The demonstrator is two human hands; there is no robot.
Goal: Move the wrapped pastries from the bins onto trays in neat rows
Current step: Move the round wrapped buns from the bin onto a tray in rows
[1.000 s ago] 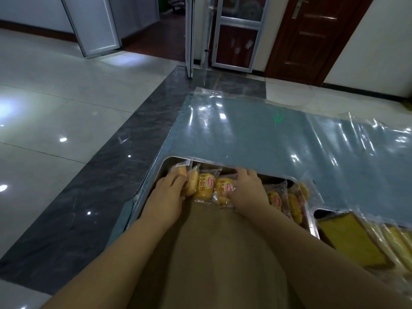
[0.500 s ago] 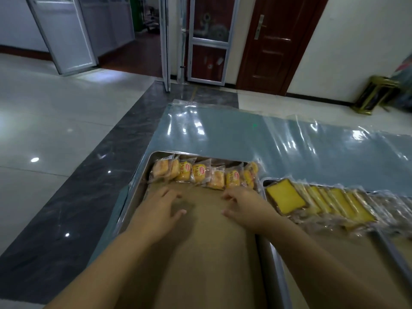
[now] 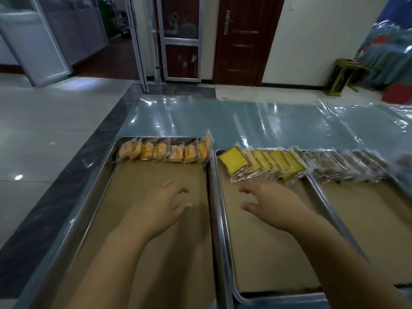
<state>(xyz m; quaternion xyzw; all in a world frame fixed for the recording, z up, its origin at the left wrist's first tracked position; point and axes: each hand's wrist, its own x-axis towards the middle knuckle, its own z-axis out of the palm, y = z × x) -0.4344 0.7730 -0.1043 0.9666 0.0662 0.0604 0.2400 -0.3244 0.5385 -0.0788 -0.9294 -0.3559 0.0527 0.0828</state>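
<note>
Both hands hang empty with their fingers loosely apart. The left hand (image 3: 160,210) is over the bare brown paper of the left tray (image 3: 85,219), and the right hand (image 3: 269,206) is over the paper of the middle tray (image 3: 252,264).

The round pastries (image 3: 165,150) stand in one row along the far edge of the left tray. The flat cake slices (image 3: 263,162) overlap in a row along the far edge of the middle tray. A blurred row of dark pastries (image 3: 347,167) lines the right tray (image 3: 367,219).

Each row runs left to right, straight ahead of the hands on the far side. The left hand is well apart from its row, while the right hand is just short of the slices. No bin is in view, so the next pastry's direction cannot be told. A second row would likely go on the bare paper just near of each first row, parallel to it. The plastic-covered surface (image 3: 223,121) stretches beyond.
</note>
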